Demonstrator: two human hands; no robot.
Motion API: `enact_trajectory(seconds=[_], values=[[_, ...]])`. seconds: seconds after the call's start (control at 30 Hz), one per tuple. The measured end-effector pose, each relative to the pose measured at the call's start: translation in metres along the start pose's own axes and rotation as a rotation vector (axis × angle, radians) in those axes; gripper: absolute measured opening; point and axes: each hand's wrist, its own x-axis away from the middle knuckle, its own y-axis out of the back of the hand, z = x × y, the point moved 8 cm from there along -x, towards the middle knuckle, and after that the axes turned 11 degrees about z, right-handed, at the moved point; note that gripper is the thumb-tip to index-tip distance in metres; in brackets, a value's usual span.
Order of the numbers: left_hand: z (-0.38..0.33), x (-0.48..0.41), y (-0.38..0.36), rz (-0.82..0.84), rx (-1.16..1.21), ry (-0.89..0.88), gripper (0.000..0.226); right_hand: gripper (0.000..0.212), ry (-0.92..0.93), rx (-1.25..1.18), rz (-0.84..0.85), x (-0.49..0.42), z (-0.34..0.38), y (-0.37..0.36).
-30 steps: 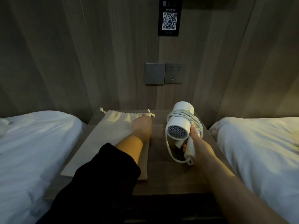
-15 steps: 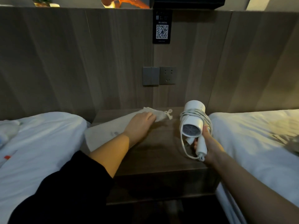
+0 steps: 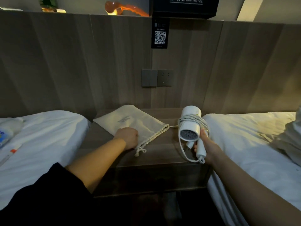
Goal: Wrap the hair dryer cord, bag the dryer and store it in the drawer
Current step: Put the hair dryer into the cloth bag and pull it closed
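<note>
While the right hand (image 3: 207,145) clasps the cord-wound hair dryer (image 3: 190,126) at the right edge of the nightstand (image 3: 162,154), left hand (image 3: 128,137) fisted on the drawstring bag (image 3: 130,118), cannot tell if pinching it.

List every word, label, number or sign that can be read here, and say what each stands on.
"HOTEL": white letters on the black box above the headboard; the characters before it are too blurred to read.
QR code on the dark placard: its small print is too small to read.
Grey print on the cloth bag: too blurred to read.
Blue print on the white item on the left bed: unreadable.
</note>
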Motion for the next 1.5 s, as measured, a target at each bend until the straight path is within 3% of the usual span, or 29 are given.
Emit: enact_trajectory(seconds=[0.13,0.27,0.37,0.5,0.6,0.8,0.97,1.17,1.27,1.5], values=[[-0.031,-0.007,0.004,0.038,0.073,-0.012,0.046,0.079,0.001,0.14,0.036,0.002,-0.001,-0.003],[-0.054,-0.01,-0.006,0.024,0.079,-0.033,0.042,0.055,0.015,0.211,0.006,0.005,0.002,-0.003],[-0.06,-0.007,-0.006,0.007,0.057,-0.082,0.03,0.052,0.013,0.213,0.001,0.008,0.002,-0.003],[-0.065,-0.002,-0.005,0.205,0.06,-0.172,0.029,0.051,0.01,0.2,-0.016,0.011,0.003,-0.003],[-0.061,0.001,-0.003,0.237,0.051,-0.159,0.017,0.052,0.005,0.178,-0.02,0.013,0.002,-0.003],[-0.035,-0.002,0.002,0.067,0.521,-0.11,0.02,0.046,0.041,0.031,0.042,0.023,0.0,-0.011],[-0.034,0.002,0.017,-0.073,0.732,-0.104,0.025,0.04,-0.004,-0.071,0.141,0.039,0.013,-0.031],[-0.039,0.004,0.043,-0.175,0.726,-0.133,0.044,0.045,-0.001,0.31,0.099,0.053,0.022,-0.027],[-0.044,0.006,0.048,-0.15,0.699,-0.146,0.045,0.046,0.019,0.364,0.078,0.059,0.014,-0.033],[-0.038,0.012,0.044,-0.101,1.162,-0.133,0.032,0.038,0.149,0.545,-0.008,0.073,0.015,-0.055]])
